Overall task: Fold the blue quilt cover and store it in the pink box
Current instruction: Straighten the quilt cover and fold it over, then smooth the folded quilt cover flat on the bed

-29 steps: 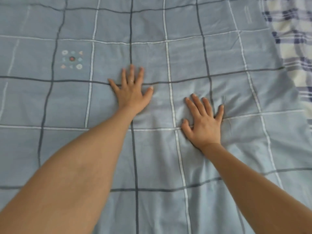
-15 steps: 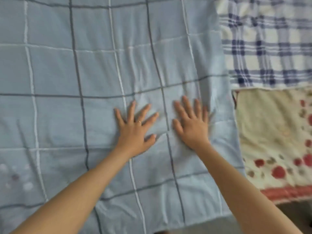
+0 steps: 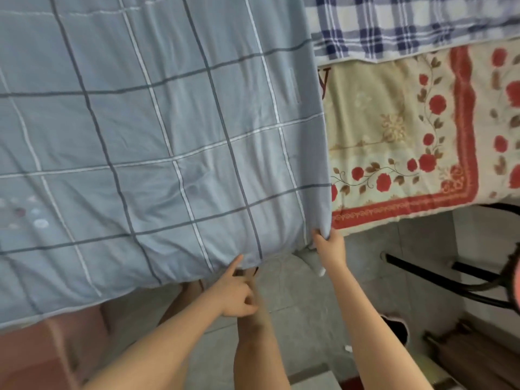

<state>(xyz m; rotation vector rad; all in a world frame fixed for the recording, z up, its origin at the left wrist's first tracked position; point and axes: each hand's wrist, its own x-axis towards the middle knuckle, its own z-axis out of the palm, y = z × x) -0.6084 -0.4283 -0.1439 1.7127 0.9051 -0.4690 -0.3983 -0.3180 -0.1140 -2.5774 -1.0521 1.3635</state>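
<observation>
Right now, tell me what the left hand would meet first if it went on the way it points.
The quilt cover: the left hand points a forefinger at its near edge, beside the corner the right hand grips. The tip looks at or just short of the cloth; depth is unclear.

The blue quilt cover point(image 3: 168, 136) is looking like thin matt cloth, wrinkling softly; the floral blanket point(image 3: 394, 130) beside it is showing a fuzzier nap, and the grey floor point(image 3: 298, 294) is reading smooth and tiled.

Blue checked quilt cover point(image 3: 157, 130), spread flat, corner overhanging bed edge
</observation>
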